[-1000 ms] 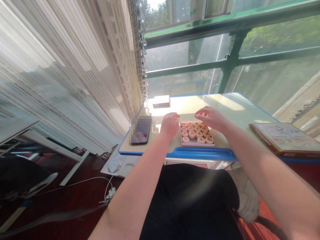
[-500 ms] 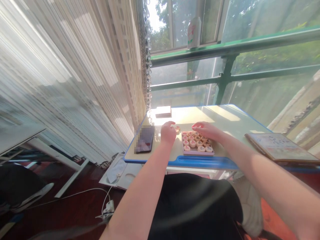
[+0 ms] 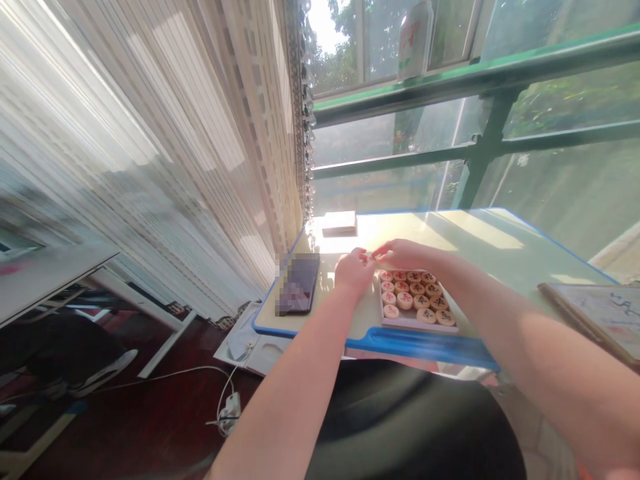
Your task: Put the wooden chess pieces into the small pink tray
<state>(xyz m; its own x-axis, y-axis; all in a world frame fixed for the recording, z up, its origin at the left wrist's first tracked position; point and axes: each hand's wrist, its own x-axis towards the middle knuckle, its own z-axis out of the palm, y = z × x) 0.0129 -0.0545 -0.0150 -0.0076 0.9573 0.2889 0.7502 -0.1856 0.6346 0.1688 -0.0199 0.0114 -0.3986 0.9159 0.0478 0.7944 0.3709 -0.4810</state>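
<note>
A shallow tray (image 3: 395, 323) holds several round wooden chess pieces (image 3: 415, 299) with red and black marks. It lies near the front edge of a pale desk (image 3: 465, 235) with a blue rim. My left hand (image 3: 354, 273) is curled just left of the tray's far corner. My right hand (image 3: 404, 253) reaches over the tray's far end, its fingertips meeting those of the left hand. A small piece seems to be pinched between the two hands, but it is too small to name.
A dark phone (image 3: 299, 284) lies at the desk's left side. A flat box (image 3: 339, 223) sits at the far left corner by the window. A framed board (image 3: 597, 315) rests at the right. Curtains hang left; cables and a charger (image 3: 231, 405) lie on the floor.
My right hand has moved left across the tray's far end to meet my left hand. The view has tilted up and shifted.
</note>
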